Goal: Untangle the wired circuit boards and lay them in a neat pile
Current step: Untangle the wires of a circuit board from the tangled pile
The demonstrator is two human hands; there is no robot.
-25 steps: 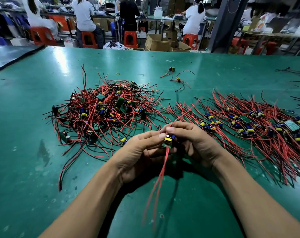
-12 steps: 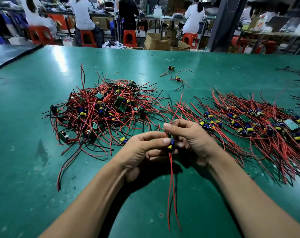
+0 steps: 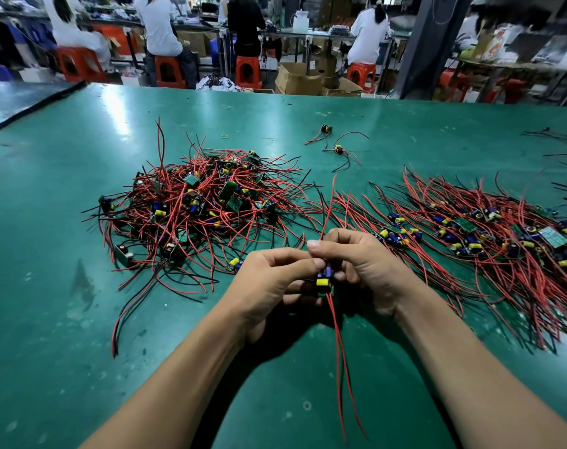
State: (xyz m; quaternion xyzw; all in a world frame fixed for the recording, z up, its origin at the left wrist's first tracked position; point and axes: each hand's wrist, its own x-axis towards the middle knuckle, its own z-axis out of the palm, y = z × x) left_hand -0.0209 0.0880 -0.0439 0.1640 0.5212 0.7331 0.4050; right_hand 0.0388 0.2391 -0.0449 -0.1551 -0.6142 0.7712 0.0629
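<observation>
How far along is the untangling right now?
Done: a sorted spread of boards lies at right, wires roughly aligned. In hand: the left hand and right hand hold one board, red wires dangling. Left: the tangled heap at left, sizeable, plus two stray boards beyond it.

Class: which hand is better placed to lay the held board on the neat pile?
Probably the right hand: it holds the board beside the neat pile; the left hand is nearer the tangle.

1. Two hands: left hand, right hand.
2. One held circuit board.
3. Two heaps: tangled heap, neat pile.
4. Two stray boards: farther stray board, nearer stray board.
5. One rubber band.
</observation>
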